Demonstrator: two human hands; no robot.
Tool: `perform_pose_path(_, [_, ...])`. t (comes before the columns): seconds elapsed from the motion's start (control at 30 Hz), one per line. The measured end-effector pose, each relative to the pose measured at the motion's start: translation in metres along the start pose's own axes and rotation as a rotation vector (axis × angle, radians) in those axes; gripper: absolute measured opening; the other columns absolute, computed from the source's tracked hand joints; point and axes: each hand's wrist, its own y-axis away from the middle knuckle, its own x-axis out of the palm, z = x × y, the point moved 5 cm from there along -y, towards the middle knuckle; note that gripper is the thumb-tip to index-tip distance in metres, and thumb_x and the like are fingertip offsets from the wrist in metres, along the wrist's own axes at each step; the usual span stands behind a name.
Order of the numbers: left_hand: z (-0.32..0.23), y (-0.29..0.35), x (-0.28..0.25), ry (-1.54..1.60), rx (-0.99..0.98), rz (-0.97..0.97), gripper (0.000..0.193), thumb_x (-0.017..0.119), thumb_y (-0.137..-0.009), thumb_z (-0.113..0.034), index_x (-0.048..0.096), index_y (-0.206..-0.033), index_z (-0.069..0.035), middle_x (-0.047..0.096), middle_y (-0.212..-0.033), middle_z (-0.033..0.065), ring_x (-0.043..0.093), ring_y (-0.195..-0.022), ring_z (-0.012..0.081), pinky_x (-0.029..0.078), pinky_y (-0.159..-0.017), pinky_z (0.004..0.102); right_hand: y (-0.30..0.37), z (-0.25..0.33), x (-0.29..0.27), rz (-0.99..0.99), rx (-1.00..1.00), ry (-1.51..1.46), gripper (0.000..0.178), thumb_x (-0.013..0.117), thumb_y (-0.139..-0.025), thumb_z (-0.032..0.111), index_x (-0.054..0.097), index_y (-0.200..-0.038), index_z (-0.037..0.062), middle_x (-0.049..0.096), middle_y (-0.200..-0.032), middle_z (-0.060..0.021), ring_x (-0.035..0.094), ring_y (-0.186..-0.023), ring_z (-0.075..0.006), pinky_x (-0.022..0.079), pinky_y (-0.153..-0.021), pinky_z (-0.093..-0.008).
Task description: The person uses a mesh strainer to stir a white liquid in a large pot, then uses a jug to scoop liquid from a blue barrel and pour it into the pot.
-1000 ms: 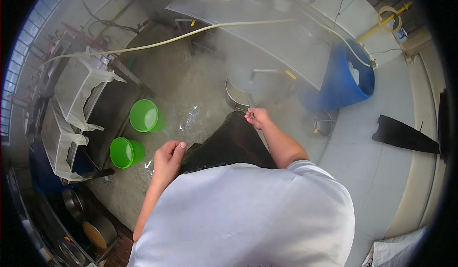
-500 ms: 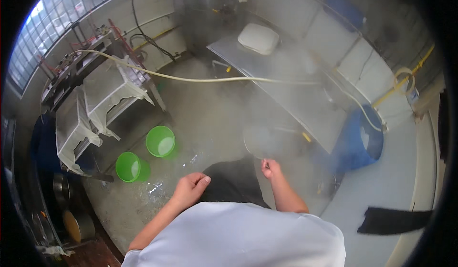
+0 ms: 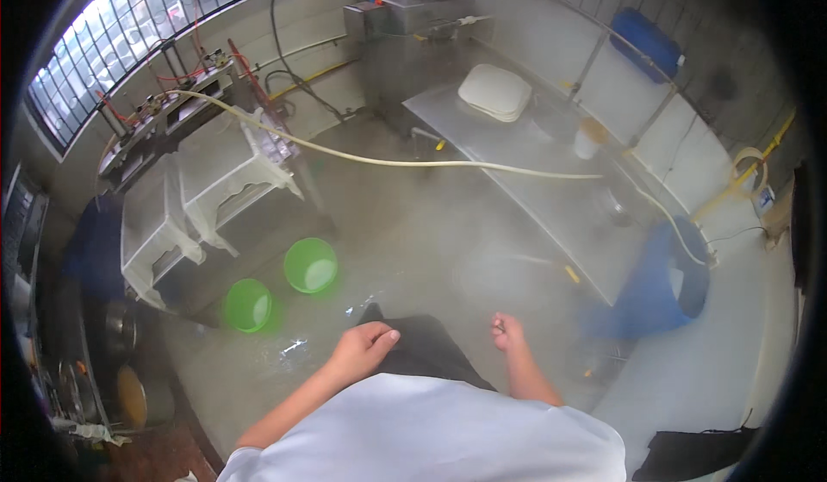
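Note:
My left hand (image 3: 363,348) hangs over my dark trouser leg (image 3: 426,344), fingers loosely curled and thumb on top, with nothing showing in it. Closed too is my right hand (image 3: 508,330), held out over the floor to the right of that leg. A small dark spot shows at its fingers, but what it holds, if anything, cannot be made out. Just beyond it, steam blurs a pale round shape (image 3: 493,268) low down. Two green buckets (image 3: 312,267) with whitish contents stand on the floor ahead and left of my left hand.
A metal table (image 3: 482,150) on the right carries stacked white trays (image 3: 494,93). A pale hose (image 3: 413,163) spans the walkway to it. Nearer stands a blue barrel (image 3: 663,284). White stools or stands (image 3: 228,167) are at left. The floor (image 3: 345,215) has wet, shiny patches.
The view has shifted, so the buckets, table and barrel sit farther right and mostly lower. The steam has thinned over the table. Both hands remain closed in much the same pose.

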Motion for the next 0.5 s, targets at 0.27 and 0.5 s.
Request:
perform_pose_path(0.27, [-0.006,0.000,0.004,-0.036,0.012,0.036,0.033,0.061,-0.098,-0.032,0.069,-0.101,0.001,0.066,-0.081,0.0101,0.059,-0.074,0.0165,0.049,-0.068,0.0336,0.001,-0.005,-0.003,0.034,0.035,0.001,0.008,0.057,-0.092,0.007,0.053,-0.086,0.0060,0.055,-0.067,-0.0047,0.046,-0.050,-0.0110,0.027,-0.037,-0.0240])
perform_pose_path(0.5, [0.010,0.005,0.001,-0.009,0.018,0.022,0.033,0.061,-0.098,-0.032,0.069,-0.100,0.000,0.065,-0.079,0.0092,0.058,-0.073,0.0157,0.049,-0.068,0.0334,0.014,-0.004,0.008,-0.020,0.005,0.039,0.006,0.056,-0.091,0.005,0.053,-0.086,0.0043,0.055,-0.068,-0.0056,0.048,-0.051,-0.0121,0.027,-0.037,-0.0244])
